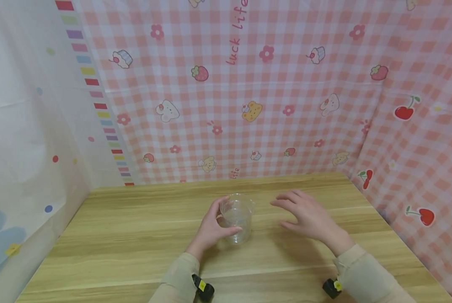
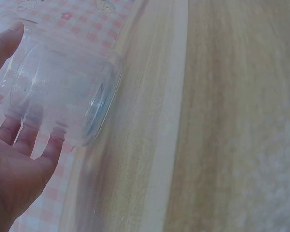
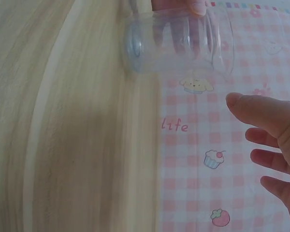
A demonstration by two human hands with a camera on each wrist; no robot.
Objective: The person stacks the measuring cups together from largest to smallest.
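My left hand (image 1: 210,229) grips a clear plastic cup (image 1: 239,219) from its left side, thumb across the near wall and fingers behind it. The cup stands nearly upright over the table, its wide rim at the top. Through the wall of the cup (image 2: 63,82), the left wrist view shows fingers pressed along one side and the thumb on the other. To the right, apart from the cup, my right hand (image 1: 307,216) hovers over the table with nothing in it. Its fingers (image 3: 268,162) are spread and slightly bent, the thumb pointing toward the cup's rim.
The wood-grain table (image 1: 135,244) runs back to a pink checked cloth (image 1: 218,88) hung behind it. A white cloth (image 1: 28,113) hangs at the left, a cherry-print cloth (image 1: 426,168) at the right. Each sleeve has a small black camera (image 1: 204,290) at the wrist.
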